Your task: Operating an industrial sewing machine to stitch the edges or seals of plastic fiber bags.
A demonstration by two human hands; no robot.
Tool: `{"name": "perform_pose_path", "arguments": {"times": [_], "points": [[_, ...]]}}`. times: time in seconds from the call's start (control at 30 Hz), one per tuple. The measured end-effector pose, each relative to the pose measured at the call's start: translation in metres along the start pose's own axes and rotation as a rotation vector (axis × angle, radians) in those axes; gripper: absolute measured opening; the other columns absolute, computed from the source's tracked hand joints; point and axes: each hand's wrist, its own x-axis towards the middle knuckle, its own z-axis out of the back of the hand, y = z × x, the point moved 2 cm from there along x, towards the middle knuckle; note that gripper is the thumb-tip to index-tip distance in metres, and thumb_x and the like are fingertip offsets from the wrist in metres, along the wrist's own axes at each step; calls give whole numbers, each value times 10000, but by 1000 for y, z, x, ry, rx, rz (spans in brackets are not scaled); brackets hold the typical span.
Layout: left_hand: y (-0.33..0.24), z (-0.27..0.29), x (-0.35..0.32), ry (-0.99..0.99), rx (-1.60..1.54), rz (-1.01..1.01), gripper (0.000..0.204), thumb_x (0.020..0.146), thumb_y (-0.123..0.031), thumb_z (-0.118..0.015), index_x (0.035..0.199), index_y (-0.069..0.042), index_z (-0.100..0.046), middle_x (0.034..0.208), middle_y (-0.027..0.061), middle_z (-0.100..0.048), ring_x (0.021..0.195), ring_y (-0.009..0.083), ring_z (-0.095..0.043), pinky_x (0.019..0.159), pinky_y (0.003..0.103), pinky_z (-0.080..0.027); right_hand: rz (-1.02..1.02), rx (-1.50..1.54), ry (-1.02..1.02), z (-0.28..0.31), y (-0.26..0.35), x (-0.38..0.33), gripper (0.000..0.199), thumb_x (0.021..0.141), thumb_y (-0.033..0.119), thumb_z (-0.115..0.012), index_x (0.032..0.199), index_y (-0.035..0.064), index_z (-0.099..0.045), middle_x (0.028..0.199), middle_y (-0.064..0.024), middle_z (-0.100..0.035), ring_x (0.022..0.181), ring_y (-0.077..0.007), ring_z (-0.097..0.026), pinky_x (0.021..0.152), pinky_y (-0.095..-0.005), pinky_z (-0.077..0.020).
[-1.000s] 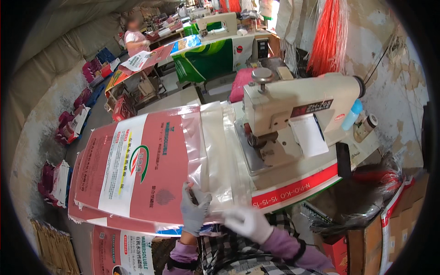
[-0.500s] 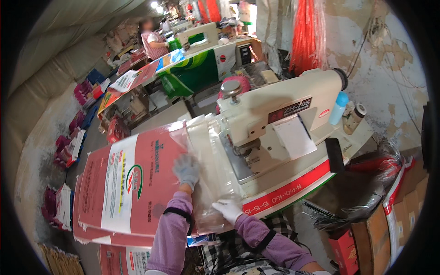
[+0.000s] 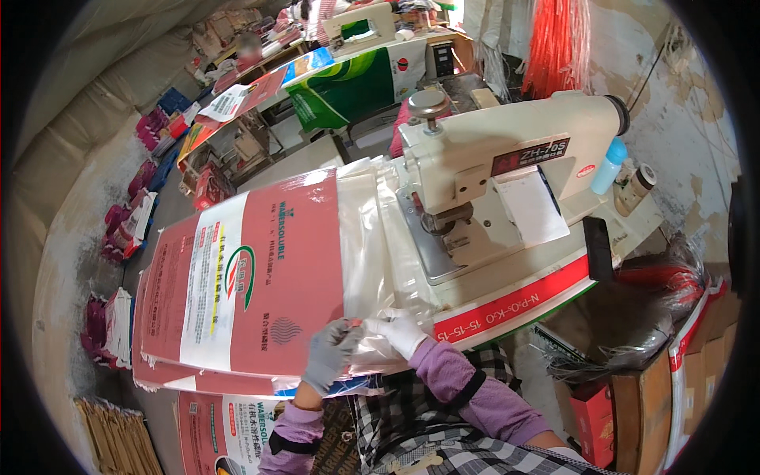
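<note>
A stack of printed red-and-white sacks [image 3: 309, 261] lies flat at the left of the sewing machine [image 3: 507, 154]. Clear plastic liners [image 3: 370, 277] stick out of the sacks' right side toward the machine's metal plate. At the near right corner of the top sack, my left hand [image 3: 328, 356], in a grey glove, pinches the edge. Just beside it my right hand [image 3: 401, 331], in a white glove, has its fingers closed on the liner. A small reddish bit shows between the fingertips; what it is I cannot tell.
On the machine table stand a light blue bottle [image 3: 609, 166] and a jar [image 3: 635, 190], with a black phone-like slab [image 3: 598, 249] at the edge. More red sacks [image 3: 206, 427] hang below the stack. Cardboard boxes [image 3: 712, 372] stand at the right. A person works far off.
My left hand has moved off the flat of the top sack to its near corner, its fingers closing. My right hand has come up close beside it. The view has shifted slightly.
</note>
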Motion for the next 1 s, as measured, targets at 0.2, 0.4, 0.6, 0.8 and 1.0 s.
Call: {"name": "perform_pose_path", "arguments": {"times": [0.2, 0.4, 0.6, 0.8, 1.0], "points": [[13, 6, 19, 238, -265, -76, 127, 937, -93, -600, 1002, -4, -663, 858, 22, -659, 661, 53, -524, 617, 190, -428, -223, 165, 37, -20, 28, -2, 343, 861, 396, -725, 897, 54, -719, 660, 14, -605, 563, -71, -527, 530, -255, -420], [-11, 54, 21, -173, -1026, -362, 80, 951, -63, -557, 936, -18, -621, 791, 13, -600, 707, 73, -551, 630, 197, -443, 31, -208, -166, 20, 20, -2, 464, 871, 449, -667, 746, 3, -704, 593, -74, -604, 560, -170, -559, 594, -335, -460], [-17, 25, 6, -33, -340, -208, 71, 946, -75, -565, 978, -34, -614, 857, -5, -628, 709, 77, -570, 596, 228, -480, 233, -258, -123, 0, 55, -6, 378, 898, 368, -647, 831, 4, -726, 621, -145, -629, 585, -207, -569, 636, -359, -457], [-10, 7, 23, 43, -246, -15, 87, 934, -19, -558, 926, -11, -644, 757, -21, -627, 637, 42, -528, 571, 195, -432, -70, 112, -86, -21, 32, -1, 483, 908, 447, -656, 732, -1, -698, 553, -1, -510, 546, -96, -457, 560, -287, -415], [-10, 38, 17, -153, -860, -365, 127, 960, -54, -561, 1019, -34, -672, 827, -24, -644, 682, 34, -530, 608, 198, -436, 285, -978, -289, 49, 14, 11, 173, 827, 235, -700, 815, 62, -696, 757, -130, -676, 754, -376, -649, 712, -460, -501]]}}
